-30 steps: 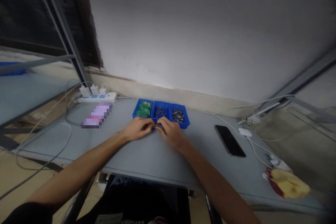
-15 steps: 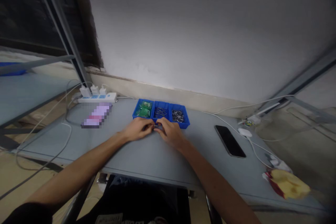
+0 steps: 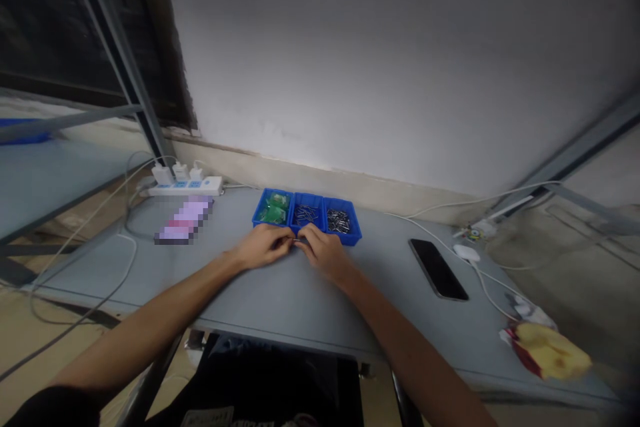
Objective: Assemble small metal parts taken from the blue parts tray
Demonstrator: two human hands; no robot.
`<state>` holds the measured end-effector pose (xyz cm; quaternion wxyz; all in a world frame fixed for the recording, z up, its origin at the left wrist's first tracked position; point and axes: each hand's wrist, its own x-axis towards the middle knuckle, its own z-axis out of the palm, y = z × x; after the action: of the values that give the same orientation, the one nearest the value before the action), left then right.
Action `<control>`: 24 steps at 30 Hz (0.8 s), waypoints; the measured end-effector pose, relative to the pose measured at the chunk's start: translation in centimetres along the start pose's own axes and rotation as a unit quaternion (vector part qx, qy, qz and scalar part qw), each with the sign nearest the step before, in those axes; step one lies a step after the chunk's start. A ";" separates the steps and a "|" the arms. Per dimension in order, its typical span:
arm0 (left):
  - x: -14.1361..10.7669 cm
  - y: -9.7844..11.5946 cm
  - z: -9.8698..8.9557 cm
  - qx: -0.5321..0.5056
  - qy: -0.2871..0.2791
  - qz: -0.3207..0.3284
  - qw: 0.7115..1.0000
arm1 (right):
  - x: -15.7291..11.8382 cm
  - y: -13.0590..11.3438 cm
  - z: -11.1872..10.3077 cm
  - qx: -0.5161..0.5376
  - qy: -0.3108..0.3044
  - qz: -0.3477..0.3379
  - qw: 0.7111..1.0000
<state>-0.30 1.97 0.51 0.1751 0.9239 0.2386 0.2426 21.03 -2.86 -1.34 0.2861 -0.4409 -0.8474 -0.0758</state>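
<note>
My left hand (image 3: 265, 245) and my right hand (image 3: 323, 247) meet just in front of three joined blue bins. Between their fingertips runs a thin metal pin or screw (image 3: 297, 240), too small to tell exactly. Both hands are closed in a pinch on it, the left at one end and the right at the other. The left bin (image 3: 257, 217) holds green packets (image 3: 274, 208). Several long thin metal screws or pins (image 3: 306, 215) lie in the middle bin (image 3: 320, 200). Short shiny metal pieces (image 3: 339, 221) fill part of the right bin (image 3: 354, 238).
On the grey table (image 3: 300, 307), a phone with a lit, blurred screen (image 3: 185, 220) lies left, below a white power strip (image 3: 200, 188) with plugs. A dark phone (image 3: 439, 269), a white charger (image 3: 467, 253) with cables and a yellow-and-red wrapper (image 3: 550, 351) are at the right.
The right hand's fingers have closed in slightly around the thin metal piece. My left hand and the bins stay where they were.
</note>
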 end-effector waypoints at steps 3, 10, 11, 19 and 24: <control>0.0 0.0 0.0 0.004 0.000 0.004 1.000 | 0.0 0.1 0.2 -0.002 0.007 -0.006 1.000; 0.0 0.2 -0.3 -0.011 0.021 -0.005 1.000 | 0.1 0.2 -0.5 -0.011 0.087 -0.049 0.995; 0.0 0.2 -0.4 -0.011 0.026 -0.014 0.999 | -0.1 0.3 -0.6 -0.004 0.114 -0.053 0.992; 0.1 -0.5 -0.5 0.088 -0.055 -0.013 0.995 | -1.0 0.6 -1.5 -0.008 0.325 0.054 0.944; 0.2 -0.2 0.4 0.162 -0.084 -0.043 0.982 | 0.3 0.9 -1.9 -0.012 0.218 0.208 0.953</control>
<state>-0.05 2.17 0.18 0.0531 0.9460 0.2985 0.1144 22.41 -2.86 0.27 0.4681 -0.5835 -0.6528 -0.1197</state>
